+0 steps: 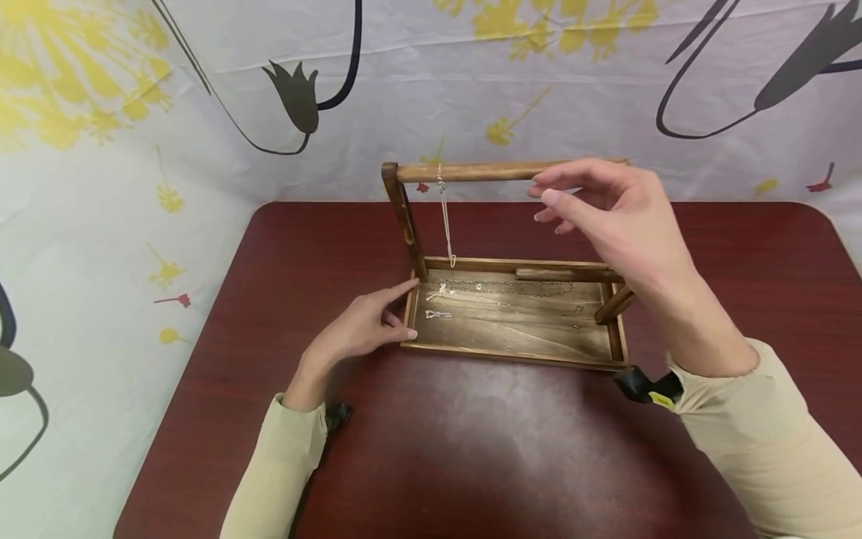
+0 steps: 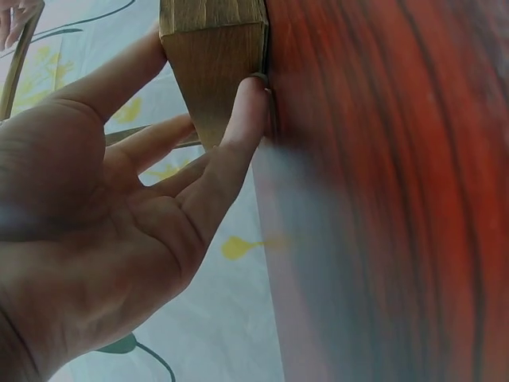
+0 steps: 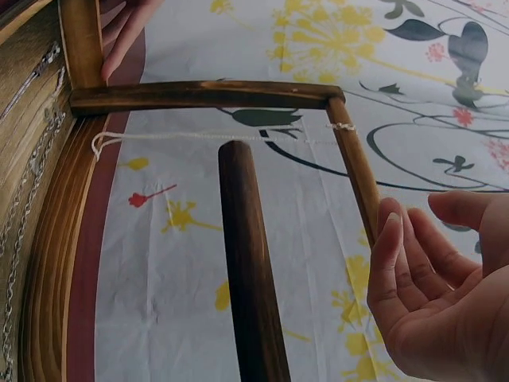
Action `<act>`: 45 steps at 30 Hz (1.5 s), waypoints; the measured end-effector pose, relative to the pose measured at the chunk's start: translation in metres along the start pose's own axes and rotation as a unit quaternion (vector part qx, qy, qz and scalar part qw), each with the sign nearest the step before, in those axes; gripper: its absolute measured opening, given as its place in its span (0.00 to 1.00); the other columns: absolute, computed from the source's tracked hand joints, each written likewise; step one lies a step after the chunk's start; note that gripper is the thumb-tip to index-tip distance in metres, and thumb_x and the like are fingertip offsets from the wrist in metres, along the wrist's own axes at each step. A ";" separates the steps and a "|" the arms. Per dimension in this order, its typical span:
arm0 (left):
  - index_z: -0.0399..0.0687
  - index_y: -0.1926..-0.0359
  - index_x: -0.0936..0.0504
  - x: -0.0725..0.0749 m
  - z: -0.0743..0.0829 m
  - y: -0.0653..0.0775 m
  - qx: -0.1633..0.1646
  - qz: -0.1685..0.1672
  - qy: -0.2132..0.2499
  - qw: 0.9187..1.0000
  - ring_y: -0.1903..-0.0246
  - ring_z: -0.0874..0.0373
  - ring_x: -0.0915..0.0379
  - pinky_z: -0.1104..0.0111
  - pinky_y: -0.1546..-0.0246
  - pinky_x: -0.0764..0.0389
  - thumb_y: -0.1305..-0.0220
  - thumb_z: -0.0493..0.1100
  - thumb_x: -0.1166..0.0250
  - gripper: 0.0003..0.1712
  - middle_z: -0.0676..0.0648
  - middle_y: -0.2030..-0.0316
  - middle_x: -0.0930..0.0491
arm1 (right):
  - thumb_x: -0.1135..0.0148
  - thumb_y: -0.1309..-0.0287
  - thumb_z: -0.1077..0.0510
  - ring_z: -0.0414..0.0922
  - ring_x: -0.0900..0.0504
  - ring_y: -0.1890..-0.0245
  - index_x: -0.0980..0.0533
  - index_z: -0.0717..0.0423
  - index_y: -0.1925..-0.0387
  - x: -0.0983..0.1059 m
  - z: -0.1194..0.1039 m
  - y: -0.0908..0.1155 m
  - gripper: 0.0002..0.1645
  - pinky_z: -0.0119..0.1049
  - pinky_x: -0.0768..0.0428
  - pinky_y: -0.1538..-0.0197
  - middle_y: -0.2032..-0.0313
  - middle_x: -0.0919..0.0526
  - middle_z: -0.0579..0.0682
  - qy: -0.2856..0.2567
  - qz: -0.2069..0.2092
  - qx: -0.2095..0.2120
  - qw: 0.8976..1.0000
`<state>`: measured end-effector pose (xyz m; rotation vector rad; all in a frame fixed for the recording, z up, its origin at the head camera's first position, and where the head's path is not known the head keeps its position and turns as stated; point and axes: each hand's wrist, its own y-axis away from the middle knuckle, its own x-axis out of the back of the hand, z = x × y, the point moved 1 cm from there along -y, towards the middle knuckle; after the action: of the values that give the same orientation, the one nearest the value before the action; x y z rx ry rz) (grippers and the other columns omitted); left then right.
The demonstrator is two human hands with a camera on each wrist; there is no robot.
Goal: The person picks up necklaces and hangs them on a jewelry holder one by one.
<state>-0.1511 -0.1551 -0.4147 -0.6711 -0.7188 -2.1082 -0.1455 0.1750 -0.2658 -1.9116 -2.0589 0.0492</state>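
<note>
A brown wooden jewelry stand point(image 1: 512, 352) has a shallow tray and a raised bar point(image 1: 471, 172). My left hand point(image 1: 360, 326) touches the tray's left end, fingers fairly straight, with thumb and forefinger at opposite corners. In the left wrist view the tray's end point(image 2: 215, 72) lies against the fingers. A thin silver necklace point(image 1: 446, 224) hangs from the bar's left part, its loop reaching down to the tray's back wall. My right hand point(image 1: 622, 217) hovers at the bar's right part, fingers loosely bent; nothing shows in it. Whether its fingertips touch the bar I cannot tell.
Several chains point(image 1: 505, 288) and a small silver piece point(image 1: 439, 314) lie in the tray. A shorter, lower bar point(image 1: 562, 275) juts over the tray from the right side. The dark red table point(image 1: 471, 449) meets a patterned cloth point(image 1: 431, 90) behind.
</note>
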 end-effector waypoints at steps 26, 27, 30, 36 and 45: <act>0.58 0.23 0.43 0.001 -0.003 -0.004 -0.010 0.011 -0.010 1.000 0.65 0.67 0.17 0.57 0.44 0.26 0.40 0.46 0.26 0.49 0.41 0.36 0.33 | 0.32 0.41 0.67 0.48 0.14 0.67 0.20 0.73 0.53 0.025 0.019 0.020 0.16 0.30 0.19 0.65 0.61 0.13 0.58 -0.115 0.016 -0.008 0.993; 0.58 0.23 0.43 0.001 -0.003 -0.004 -0.009 0.012 -0.012 1.000 0.65 0.67 0.17 0.57 0.43 0.26 0.40 0.46 0.27 0.49 0.41 0.36 0.33 | 0.32 0.41 0.67 0.48 0.14 0.67 0.20 0.73 0.53 0.026 0.019 0.021 0.16 0.30 0.19 0.64 0.60 0.13 0.58 -0.113 0.017 -0.010 0.993; 0.58 0.22 0.43 0.000 -0.002 -0.004 -0.013 0.013 -0.011 1.000 0.65 0.68 0.18 0.57 0.44 0.26 0.40 0.46 0.26 0.50 0.41 0.36 0.33 | 0.32 0.41 0.66 0.48 0.14 0.66 0.20 0.72 0.52 0.030 0.021 0.023 0.16 0.30 0.19 0.63 0.59 0.13 0.57 -0.102 0.018 -0.017 0.994; 0.55 0.22 0.44 -0.001 -0.002 -0.006 -0.028 0.006 -0.004 1.000 0.64 0.67 0.17 0.58 0.47 0.24 0.40 0.45 0.26 0.51 0.40 0.38 0.31 | 0.33 0.39 0.65 0.48 0.14 0.64 0.20 0.70 0.51 0.036 0.027 0.029 0.16 0.29 0.19 0.62 0.58 0.12 0.55 -0.085 0.016 -0.028 0.996; 0.55 0.22 0.44 0.002 -0.003 -0.006 -0.026 0.009 -0.009 1.000 0.64 0.67 0.17 0.59 0.47 0.24 0.40 0.45 0.26 0.51 0.41 0.37 0.32 | 0.32 0.40 0.65 0.47 0.14 0.64 0.21 0.71 0.50 0.042 0.028 0.037 0.18 0.29 0.19 0.63 0.57 0.13 0.55 -0.070 0.029 -0.036 0.996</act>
<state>-0.1576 -0.1548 -0.4173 -0.7219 -0.6679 -2.1136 -0.1195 0.2247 -0.2927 -2.0656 -2.1196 0.1275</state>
